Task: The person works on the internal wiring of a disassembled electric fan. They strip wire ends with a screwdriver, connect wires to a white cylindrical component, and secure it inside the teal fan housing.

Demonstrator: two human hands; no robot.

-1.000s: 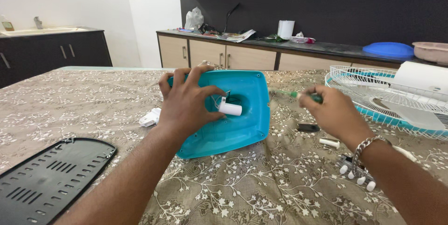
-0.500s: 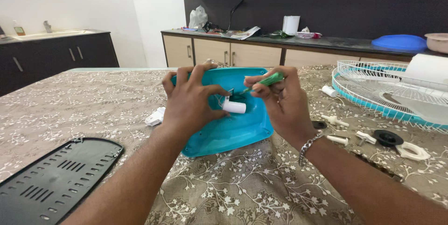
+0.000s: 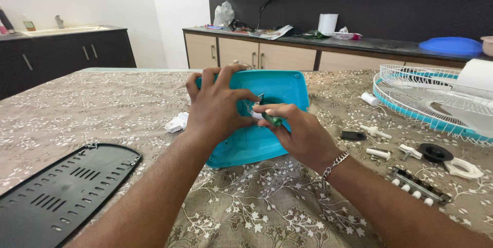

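A turquoise plastic fan base cover point(image 3: 277, 91) lies tilted on the patterned tablecloth at the table's middle. My left hand point(image 3: 215, 106) grips its left side, fingers over the top edge and thumb pressing near a small white part at its centre. My right hand point(image 3: 303, 135) holds a green-handled screwdriver point(image 3: 272, 119) with its tip pointed at that centre spot. A bracelet sits on my right wrist.
A black vented plate point(image 3: 56, 196) lies at the near left. A white and turquoise fan grille point(image 3: 431, 99) rests at the right, with small white pegs, a black ring point(image 3: 435, 152) and a switch strip point(image 3: 416, 186) near it. A white clip point(image 3: 177, 123) lies left of the cover. Counters stand behind.
My right hand came from the right side of the table with the green screwdriver and now sets its tip against the cover's centre. My left hand kept its hold.
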